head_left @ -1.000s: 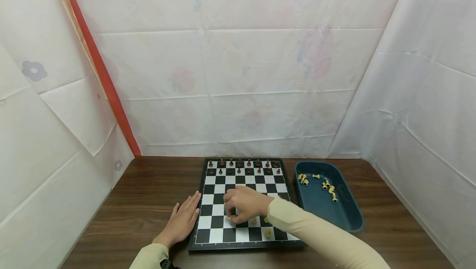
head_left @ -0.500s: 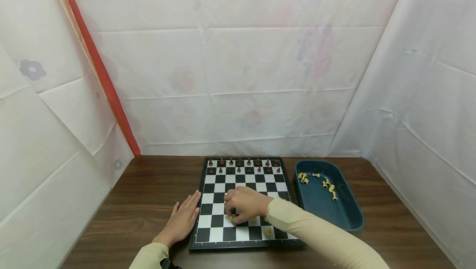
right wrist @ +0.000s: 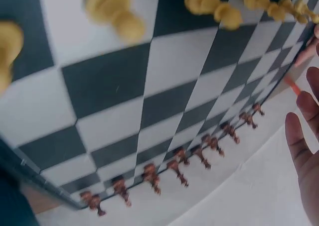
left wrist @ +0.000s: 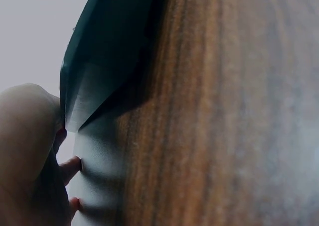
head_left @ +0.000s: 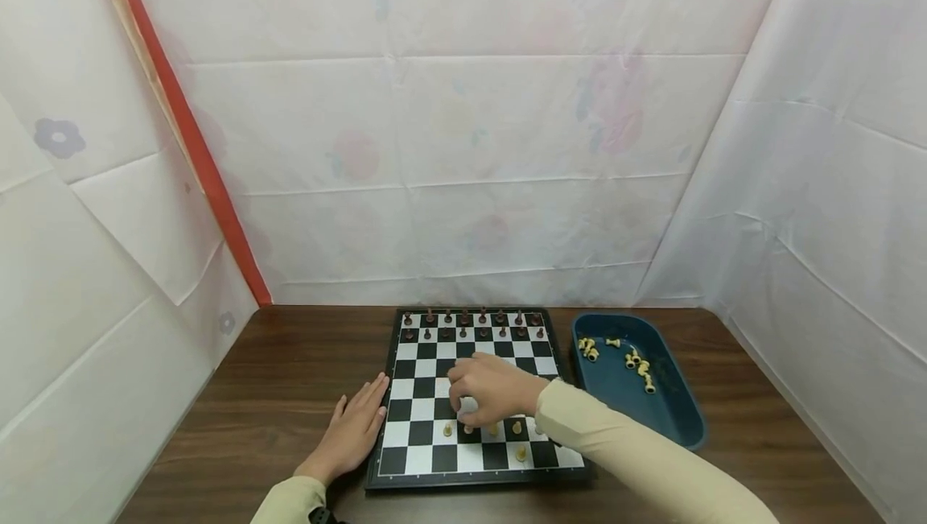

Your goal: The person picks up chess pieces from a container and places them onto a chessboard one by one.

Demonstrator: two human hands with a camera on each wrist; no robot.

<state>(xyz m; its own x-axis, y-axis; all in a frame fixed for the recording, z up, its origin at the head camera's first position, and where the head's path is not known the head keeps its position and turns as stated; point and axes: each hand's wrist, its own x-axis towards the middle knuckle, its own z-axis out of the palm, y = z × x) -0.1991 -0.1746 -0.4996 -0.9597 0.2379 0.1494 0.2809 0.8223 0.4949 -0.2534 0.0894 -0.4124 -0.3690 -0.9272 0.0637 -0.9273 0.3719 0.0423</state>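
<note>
The head view showed the left hand (head_left: pixel 355 427) with straight fingers touching the chessboard (head_left: pixel 418 457) at its left edge. Over the near half hung the right hand (head_left: pixel 492 389), fingers loosely bent — nothing visible between them. A low sweep of the sleeve (head_left: pixel 615 437) could have toppled the pale pieces (head_left: pixel 517 427) close by. Those looked yellowish, mostly round-headed, upright on the near squares — dark red pieces (head_left: pixel 464 319) lined the far edge.
</note>
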